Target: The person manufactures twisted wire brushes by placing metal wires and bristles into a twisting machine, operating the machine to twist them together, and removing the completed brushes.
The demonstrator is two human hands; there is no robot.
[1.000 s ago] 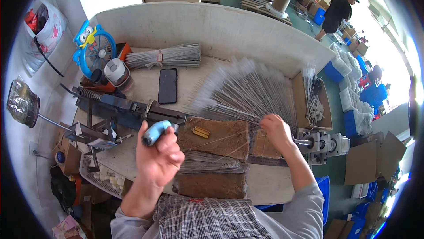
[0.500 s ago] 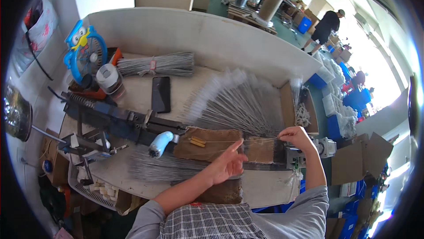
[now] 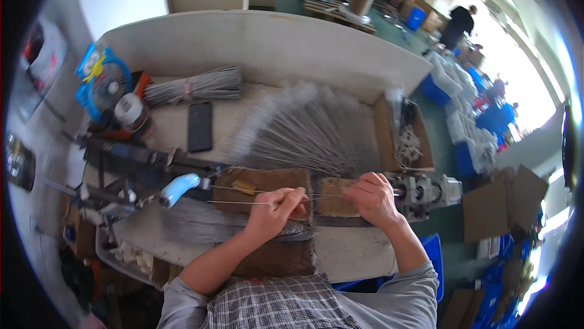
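My left hand (image 3: pixel 277 210) is closed, thumb and forefinger pinching a thin wire (image 3: pixel 231 202) that sticks out to the left over a brown cloth pad (image 3: pixel 261 180). My right hand (image 3: pixel 372 200) is closed too, its fingertips bunched on thin wire just left of a metal clamping head (image 3: pixel 420 190). Strands stretch between the two hands above a smaller brown pad (image 3: pixel 334 207). Just behind the left hand, a small yellow piece (image 3: pixel 245 187) lies on the cloth. A light-blue handle (image 3: pixel 181 188) juts out at the pad's left end.
Wire-stemmed brushes (image 3: pixel 310 128) fan out behind the pads; more wires (image 3: pixel 207 225) lie in front. A tied wire bundle (image 3: pixel 194 85), black phone (image 3: pixel 199 127), jar (image 3: pixel 132 113) and blue fan (image 3: pixel 100 85) stand at the back left. An open cardboard box (image 3: pixel 384 128) sits right.
My left hand has gone from spread fingers to a pinch on the wire, moving left. My right hand has come left from the clamping head. The blue handle lies lower and flatter.
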